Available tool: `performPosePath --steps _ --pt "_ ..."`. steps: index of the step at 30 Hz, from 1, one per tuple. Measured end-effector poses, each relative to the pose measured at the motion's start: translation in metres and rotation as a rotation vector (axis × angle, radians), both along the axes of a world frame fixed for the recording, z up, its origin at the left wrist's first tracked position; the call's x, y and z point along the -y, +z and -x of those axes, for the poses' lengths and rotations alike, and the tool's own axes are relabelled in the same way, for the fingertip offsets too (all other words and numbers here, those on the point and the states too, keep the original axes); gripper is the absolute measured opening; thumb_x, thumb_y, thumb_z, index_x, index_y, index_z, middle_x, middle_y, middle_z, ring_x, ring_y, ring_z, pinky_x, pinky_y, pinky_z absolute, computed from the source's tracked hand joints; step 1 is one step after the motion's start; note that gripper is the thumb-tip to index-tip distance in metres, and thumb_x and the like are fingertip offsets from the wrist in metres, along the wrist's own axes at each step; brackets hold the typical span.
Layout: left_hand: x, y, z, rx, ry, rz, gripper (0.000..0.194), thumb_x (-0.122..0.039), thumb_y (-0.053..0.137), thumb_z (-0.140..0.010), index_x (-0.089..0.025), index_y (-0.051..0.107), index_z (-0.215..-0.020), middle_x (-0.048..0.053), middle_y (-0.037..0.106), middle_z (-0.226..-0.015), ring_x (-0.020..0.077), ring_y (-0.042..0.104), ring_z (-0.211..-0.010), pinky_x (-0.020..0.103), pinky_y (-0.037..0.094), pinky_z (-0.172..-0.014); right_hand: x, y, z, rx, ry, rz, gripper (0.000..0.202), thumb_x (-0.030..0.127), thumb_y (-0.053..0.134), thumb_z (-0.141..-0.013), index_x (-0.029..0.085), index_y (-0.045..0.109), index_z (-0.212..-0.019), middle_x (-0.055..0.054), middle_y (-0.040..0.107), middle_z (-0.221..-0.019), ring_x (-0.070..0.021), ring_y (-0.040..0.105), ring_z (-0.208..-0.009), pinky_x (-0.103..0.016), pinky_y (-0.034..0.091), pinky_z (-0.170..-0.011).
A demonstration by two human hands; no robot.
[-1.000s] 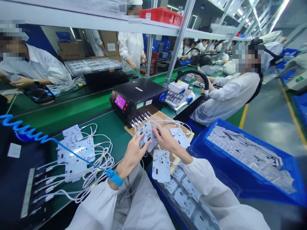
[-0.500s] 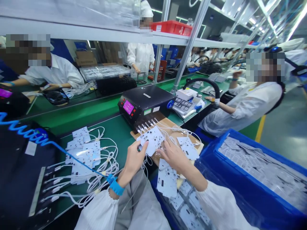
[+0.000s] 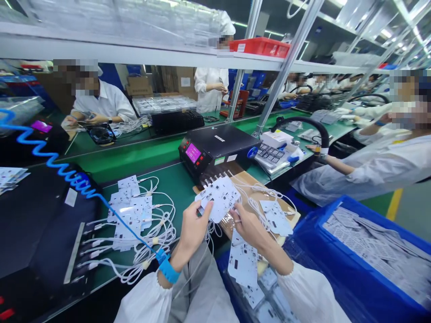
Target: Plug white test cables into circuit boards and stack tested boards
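Observation:
A white circuit board (image 3: 219,198) is held up in front of me, tilted, with small dark components on its face. My left hand (image 3: 193,226) grips its left side, thumb on top. At the lower right edge, my right hand (image 3: 249,226) has its fingers closed on the same board. Just behind the board, white cables plug into a black test box (image 3: 218,140) with a lit pink screen. More white boards (image 3: 133,213) with white cables (image 3: 161,237) lie to the left of my hands. Another board (image 3: 243,260) sits below my right hand.
A blue bin (image 3: 313,244) full of flat grey-white pieces stands at right. Cardboard (image 3: 251,181) lies under the cables. A coiled blue cord (image 3: 50,157) runs to my left wristband (image 3: 167,265). Another black box (image 3: 37,224) stands at left. Co-workers sit across and at right.
The view has swung left, so the scene sits further right. My right hand's fingers have drawn in at the board's lower right edge. My left hand keeps its hold.

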State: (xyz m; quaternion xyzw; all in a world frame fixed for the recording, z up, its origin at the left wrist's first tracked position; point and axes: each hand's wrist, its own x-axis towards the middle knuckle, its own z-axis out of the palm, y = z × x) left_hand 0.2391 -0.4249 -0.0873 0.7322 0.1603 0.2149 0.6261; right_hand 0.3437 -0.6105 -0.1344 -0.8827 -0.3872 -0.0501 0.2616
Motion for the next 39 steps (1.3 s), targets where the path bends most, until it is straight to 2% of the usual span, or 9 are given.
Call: performPosePath --steps 5,10,13,17,20,24,28,33,39 --pt "-0.008 0.008 0.010 0.007 0.085 0.025 0.043 -0.055 0.064 -0.094 -0.016 0.077 -0.106 0.006 0.079 -0.103 0.0174 0.068 -0.088 0.026 0.052 -0.081 0.001 0.004 -0.007 -0.020 0.049 0.075 0.036 0.035 0.025 -0.111 0.018 0.055 -0.120 -0.005 0.071 -0.076 -0.0240 0.071 -0.069 -0.030 0.044 -0.062" --pt "-0.012 0.014 0.022 0.008 0.094 0.071 0.041 -0.052 0.070 -0.090 -0.016 0.078 -0.108 0.007 0.079 -0.106 0.0201 0.072 -0.095 0.027 0.055 -0.085 0.007 0.022 0.004 0.033 0.316 0.381 0.037 0.054 0.053 -0.106 0.020 0.064 -0.099 -0.007 0.074 -0.094 -0.0221 0.071 -0.078 -0.029 0.039 -0.063" --pt "-0.008 0.010 0.027 -0.026 0.070 0.017 0.040 -0.050 0.068 -0.091 -0.017 0.078 -0.111 0.007 0.079 -0.110 0.0200 0.072 -0.096 0.027 0.056 -0.085 0.009 0.023 0.013 0.072 0.415 0.563 0.042 0.060 0.061 -0.100 0.018 0.067 -0.096 -0.008 0.073 -0.096 -0.0221 0.070 -0.079 -0.030 0.035 -0.060" --pt "0.001 -0.005 0.026 -0.046 0.012 -0.118 0.036 -0.050 0.063 -0.094 -0.018 0.078 -0.105 0.008 0.075 -0.112 0.0194 0.070 -0.098 0.027 0.054 -0.083 0.016 0.019 0.016 0.108 0.467 0.686 0.032 0.047 0.059 -0.105 0.016 0.069 -0.101 -0.008 0.074 -0.094 -0.0221 0.071 -0.082 -0.031 0.035 -0.061" --pt "0.010 -0.016 0.021 -0.056 -0.005 -0.203 0.034 -0.048 0.059 -0.096 -0.018 0.077 -0.099 0.008 0.074 -0.109 0.0192 0.069 -0.095 0.028 0.052 -0.080 0.025 0.025 0.008 0.046 0.429 0.607 0.031 0.044 0.055 -0.107 0.017 0.067 -0.100 -0.007 0.074 -0.092 -0.0222 0.071 -0.085 -0.031 0.040 -0.066" --pt "0.023 -0.023 0.016 -0.069 -0.040 -0.222 0.030 -0.044 0.060 -0.094 -0.018 0.075 -0.090 0.008 0.073 -0.098 0.0197 0.068 -0.091 0.029 0.050 -0.079 0.033 0.041 -0.005 -0.042 0.192 0.431 0.032 0.044 0.049 -0.110 0.018 0.061 -0.096 -0.007 0.072 -0.091 -0.0217 0.070 -0.085 -0.031 0.043 -0.071" --pt "0.037 -0.029 0.016 -0.096 -0.083 -0.207 0.033 -0.046 0.060 -0.093 -0.018 0.073 -0.082 0.007 0.071 -0.089 0.0193 0.066 -0.084 0.030 0.049 -0.077 0.028 0.044 -0.009 -0.131 0.021 0.384 0.026 0.041 0.051 -0.109 0.019 0.058 -0.097 -0.006 0.071 -0.090 -0.0221 0.070 -0.085 -0.030 0.044 -0.072" --pt "0.049 -0.035 0.019 -0.128 -0.135 -0.150 0.035 -0.051 0.064 -0.091 -0.018 0.074 -0.087 0.006 0.073 -0.093 0.0188 0.069 -0.084 0.028 0.053 -0.075 0.019 0.035 -0.005 -0.178 0.009 0.374 0.024 0.041 0.051 -0.110 0.020 0.056 -0.100 -0.006 0.072 -0.095 -0.0218 0.070 -0.087 -0.030 0.045 -0.075" --pt "0.051 -0.038 0.020 -0.141 -0.154 -0.078 0.030 -0.047 0.072 -0.085 -0.017 0.077 -0.089 0.007 0.074 -0.094 0.0197 0.070 -0.084 0.027 0.055 -0.072 0.022 0.028 -0.009 -0.152 0.146 0.335 0.023 0.036 0.046 -0.111 0.020 0.051 -0.096 -0.007 0.069 -0.095 -0.0204 0.066 -0.087 -0.030 0.044 -0.077"
